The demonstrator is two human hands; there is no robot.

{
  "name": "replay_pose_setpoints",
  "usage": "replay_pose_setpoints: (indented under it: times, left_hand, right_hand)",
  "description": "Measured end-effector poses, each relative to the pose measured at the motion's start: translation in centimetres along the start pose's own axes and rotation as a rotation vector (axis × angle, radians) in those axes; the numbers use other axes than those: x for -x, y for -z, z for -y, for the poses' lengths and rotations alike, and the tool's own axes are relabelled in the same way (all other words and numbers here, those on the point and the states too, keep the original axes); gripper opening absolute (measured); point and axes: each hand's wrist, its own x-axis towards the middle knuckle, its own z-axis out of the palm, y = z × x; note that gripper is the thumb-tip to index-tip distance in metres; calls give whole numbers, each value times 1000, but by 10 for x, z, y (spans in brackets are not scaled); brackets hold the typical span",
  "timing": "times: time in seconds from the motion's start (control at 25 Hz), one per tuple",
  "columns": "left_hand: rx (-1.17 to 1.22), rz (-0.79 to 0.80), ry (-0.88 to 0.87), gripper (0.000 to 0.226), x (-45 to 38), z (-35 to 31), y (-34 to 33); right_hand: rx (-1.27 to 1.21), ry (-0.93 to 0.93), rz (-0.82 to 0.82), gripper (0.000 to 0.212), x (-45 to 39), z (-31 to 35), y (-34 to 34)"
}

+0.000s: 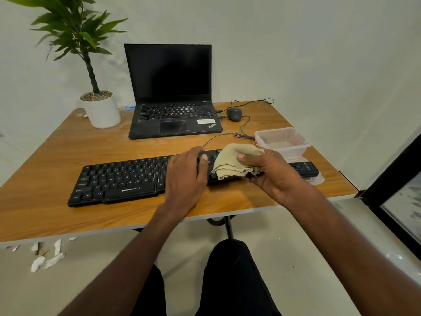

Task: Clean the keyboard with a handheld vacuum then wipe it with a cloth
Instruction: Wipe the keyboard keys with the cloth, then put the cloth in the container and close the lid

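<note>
Dark-trousered legs [230, 281] fill the bottom edge, cut off by the frame. Scraps of white paper [49, 258] lie on the floor to the left. Above them the left hand [185, 179] rests flat on the long black keyboard [118, 179], fingers relaxed and covering its middle keys. The right hand [271, 172] grips a crumpled beige cloth [234, 161] over the keyboard's right end, hiding that end. Just beyond, a black handheld vacuum [306, 168] lies on a clear plastic lid [316, 180], partly hidden by the wrist. The wooden surface [57, 156] also carries a clear plastic tub [282, 141], a dark mouse [234, 114], an open black laptop [170, 92] and a white potted plant [101, 110], its leaves cropped at top.
</note>
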Motion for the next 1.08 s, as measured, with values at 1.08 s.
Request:
replay_pose_setpoints:
  times: [1.08]
  left_hand:
    - [917,267,614,27,-112,-117,-86]
  right_hand:
    - [413,370,-494,14,-71,70,128]
